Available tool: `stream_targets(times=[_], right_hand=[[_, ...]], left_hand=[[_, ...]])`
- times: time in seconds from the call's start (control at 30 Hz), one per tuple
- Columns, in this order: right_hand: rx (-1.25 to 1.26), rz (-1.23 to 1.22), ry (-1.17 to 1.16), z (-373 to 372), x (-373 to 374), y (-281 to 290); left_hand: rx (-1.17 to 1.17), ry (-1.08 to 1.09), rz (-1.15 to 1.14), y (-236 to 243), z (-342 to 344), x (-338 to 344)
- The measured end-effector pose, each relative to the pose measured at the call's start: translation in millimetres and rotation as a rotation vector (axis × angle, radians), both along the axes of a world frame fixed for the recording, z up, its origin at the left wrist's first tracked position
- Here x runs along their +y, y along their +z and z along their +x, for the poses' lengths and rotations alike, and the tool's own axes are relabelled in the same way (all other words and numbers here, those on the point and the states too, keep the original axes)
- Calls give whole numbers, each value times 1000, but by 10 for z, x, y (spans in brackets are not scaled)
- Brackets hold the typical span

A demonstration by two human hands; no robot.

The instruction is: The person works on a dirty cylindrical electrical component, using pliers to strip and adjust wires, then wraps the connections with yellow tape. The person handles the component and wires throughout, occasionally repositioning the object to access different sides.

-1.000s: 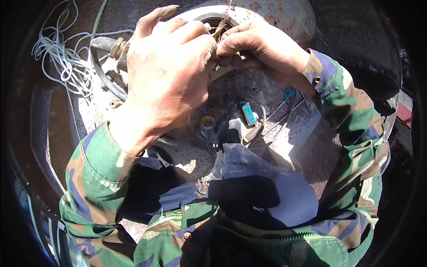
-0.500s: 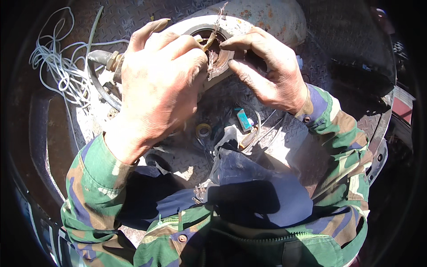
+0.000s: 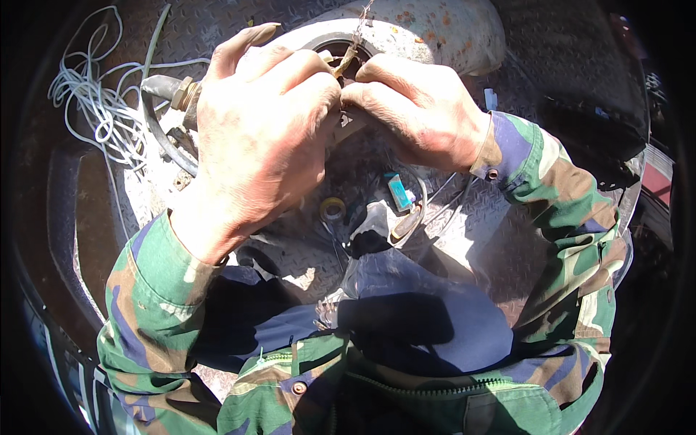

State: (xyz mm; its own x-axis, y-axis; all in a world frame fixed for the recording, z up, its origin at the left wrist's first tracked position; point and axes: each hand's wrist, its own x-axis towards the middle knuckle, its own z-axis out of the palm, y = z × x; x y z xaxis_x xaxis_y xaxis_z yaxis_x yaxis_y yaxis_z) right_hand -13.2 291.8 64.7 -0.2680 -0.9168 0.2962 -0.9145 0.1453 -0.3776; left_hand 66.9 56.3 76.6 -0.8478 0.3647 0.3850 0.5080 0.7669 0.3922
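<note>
Bundled wires (image 3: 347, 61) with frayed, bare copper strands stick up out of the round opening of a weathered, pale metal housing (image 3: 319, 35). My left hand (image 3: 264, 127) is curled over the near left side of the opening, closed on a wire, with one finger stretched out to the upper left. Its gripping fingertips are mostly hidden behind the knuckles. Thumb and forefinger of my right hand (image 3: 424, 109) pinch together right beside the left knuckles, closed on the frayed wire end there. The fingers cover most of that wire.
A loose coil of white cord (image 3: 101, 123) lies at the left, next to a thick black cable with a brass fitting (image 3: 185, 96). Between my arms on the metal floor are a yellow tape roll (image 3: 333, 209), a teal box (image 3: 398, 193) and a tool handle (image 3: 404, 224).
My right hand has moved left and closed its thumb and forefinger on the frayed wire end, against the left hand. The left hand has stayed nearly in place.
</note>
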Motion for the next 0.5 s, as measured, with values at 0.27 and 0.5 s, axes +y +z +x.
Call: stream_targets(times=[0.27, 0.5], right_hand=[[-431, 209, -31, -201, -154, 76], [-1583, 298, -247, -313, -86, -24]], left_hand=[[33, -23, 13, -50, -6, -26], [-26, -61, -53, 90, -23, -25]])
